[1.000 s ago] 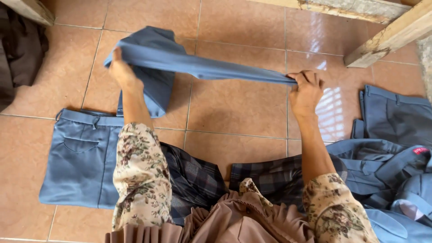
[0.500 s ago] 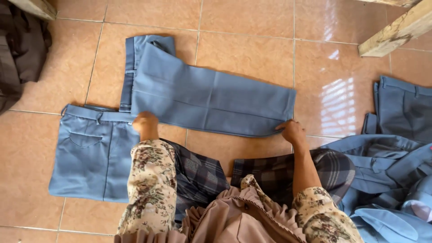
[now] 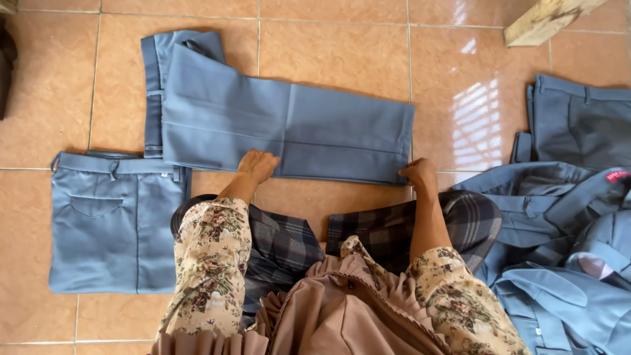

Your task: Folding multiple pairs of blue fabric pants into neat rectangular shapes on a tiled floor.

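Fingers of both my hands rest on the folded blue-grey cloth trousers [image 3: 289, 128] spread flat on the tan floor tiles [image 3: 342, 52].

My left hand [image 3: 257, 165] lies open, palm down, on the trousers' near edge; my right hand [image 3: 419, 175] pinches their near right corner. Left of the trousers lies a folded blue-grey pair with a pocket [image 3: 112, 220]; right of them, a heap of blue-grey garments [image 3: 565, 243].

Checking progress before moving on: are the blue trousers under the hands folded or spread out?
Folded: the blue trousers lie flat on the tiled floor, legs doubled over toward the waistband.
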